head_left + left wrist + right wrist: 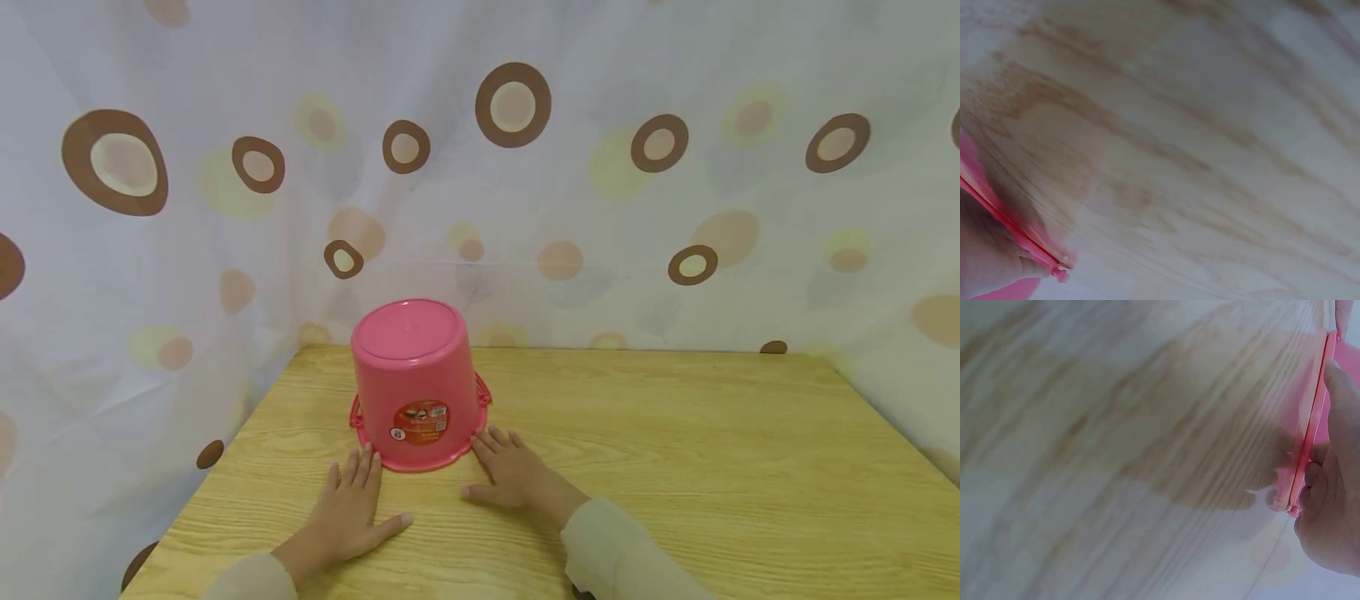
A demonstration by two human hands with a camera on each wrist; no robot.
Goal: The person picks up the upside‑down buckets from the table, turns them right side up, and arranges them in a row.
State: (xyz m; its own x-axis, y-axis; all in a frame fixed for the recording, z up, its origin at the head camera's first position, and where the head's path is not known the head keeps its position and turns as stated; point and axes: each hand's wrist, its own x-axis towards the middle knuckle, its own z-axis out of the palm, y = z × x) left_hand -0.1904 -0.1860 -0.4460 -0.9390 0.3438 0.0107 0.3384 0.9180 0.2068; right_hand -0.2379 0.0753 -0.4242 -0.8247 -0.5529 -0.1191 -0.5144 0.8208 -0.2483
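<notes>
A pink plastic bucket [390, 400] stands upside down on the wooden table, its base facing up and a round orange-red label [422, 423] toward me. Its pink handle [484, 392] shows at the sides near the rim. My left hand [345, 512] lies palm down, fingers stretched forward with their tips at the rim's front left. On the front right, my right hand [516, 477] reaches the rim with extended fingertips, thumb spread inward. The right wrist view shows that hand [1335, 500] along the pink rim [1310, 431]; the left wrist view cuts off most of the left hand [991, 256].
The light wood-grain table [675, 442] stretches far to the right of the bucket. A white curtain [585, 208] with brown and beige circles hangs behind it and along the sides.
</notes>
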